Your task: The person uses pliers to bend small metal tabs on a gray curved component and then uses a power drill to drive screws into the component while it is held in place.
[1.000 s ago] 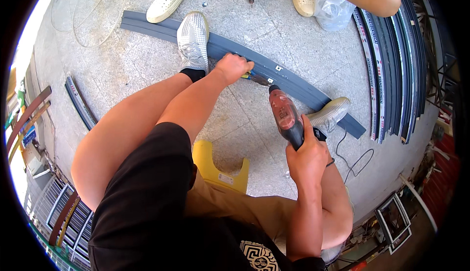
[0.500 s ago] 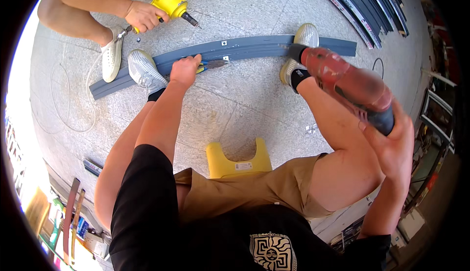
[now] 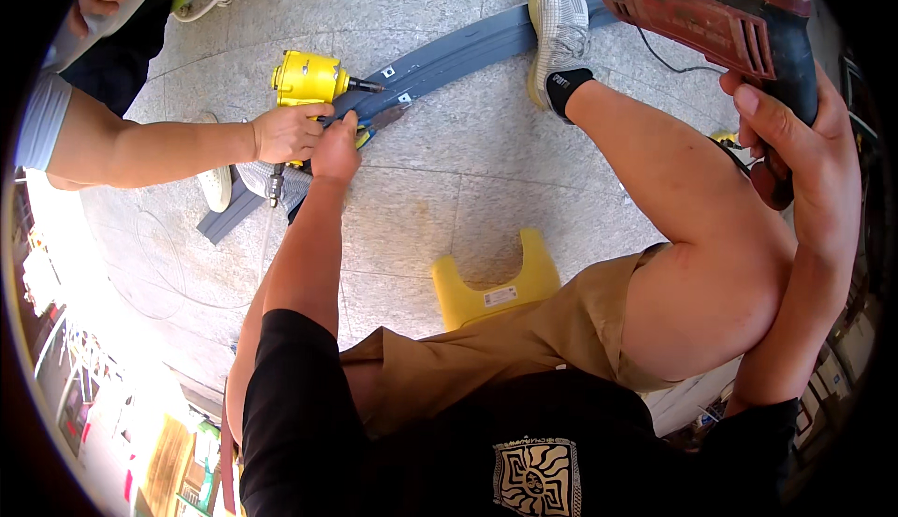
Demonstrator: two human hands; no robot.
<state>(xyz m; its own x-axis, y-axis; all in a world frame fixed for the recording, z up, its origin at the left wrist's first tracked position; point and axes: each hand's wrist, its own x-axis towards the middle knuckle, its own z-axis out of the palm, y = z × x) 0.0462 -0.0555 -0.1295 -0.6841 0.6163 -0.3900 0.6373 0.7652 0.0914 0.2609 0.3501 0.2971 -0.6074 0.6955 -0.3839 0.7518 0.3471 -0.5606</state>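
My left hand (image 3: 335, 150) is closed around the handles of blue-and-yellow pliers (image 3: 387, 119), at the near edge of a long grey metal profile (image 3: 463, 54) on the floor. The pliers' jaws lie by a small pale metal tab (image 3: 405, 99) on the profile; another small tab (image 3: 389, 72) sits at its far edge. In my raised right hand (image 3: 795, 134) is a worn red power drill (image 3: 697, 12), gripped by its dark handle. Its front end runs out at the top edge. A co-worker's hand (image 3: 290, 133) holds a yellow air riveter (image 3: 309, 78), its nose over the profile right beside my left hand.
My shoe (image 3: 559, 31) rests on the profile towards its right end; my other shoe is mostly hidden behind the hands. A yellow plastic stool (image 3: 458, 294) is beneath me. A thin air hose (image 3: 178, 283) curls over the floor at left. The co-worker's shoe (image 3: 216, 187) is near the profile's left end.
The co-worker's riveter has come down and right to the profile beside my left hand. My right hand has carried the drill up and right. The view has shifted and turned.
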